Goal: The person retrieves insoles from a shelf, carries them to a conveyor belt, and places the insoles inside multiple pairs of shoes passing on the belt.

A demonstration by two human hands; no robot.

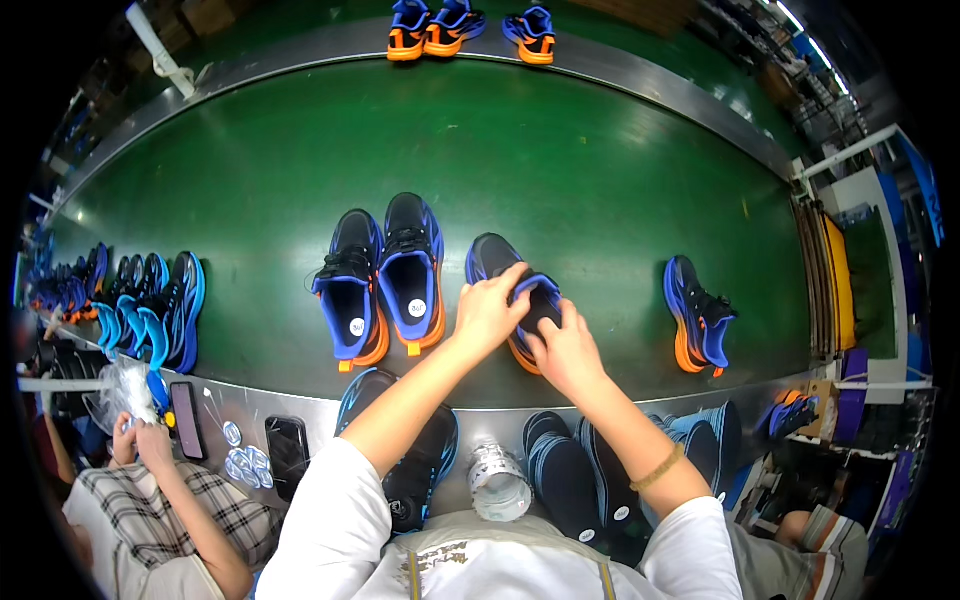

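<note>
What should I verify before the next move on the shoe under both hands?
1. Left hand on the shoe: ok, at its opening.
2. Right hand on the shoe: ok, also at the opening.
3. Round label inside that shoe: cannot tell, none visible past the hands.
4. Round labels in the neighbouring pair: ok, one in each.
5. Single shoe to the right, apart from the hands: ok.

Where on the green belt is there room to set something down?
The widest bare patch of green belt lies between the shoe pair and far metal rim. Others: between the handled shoe and the lone shoe at right; between the pair and the shoe row at far left. The near ledge is crowded with phones, bottle and insoles.
</note>
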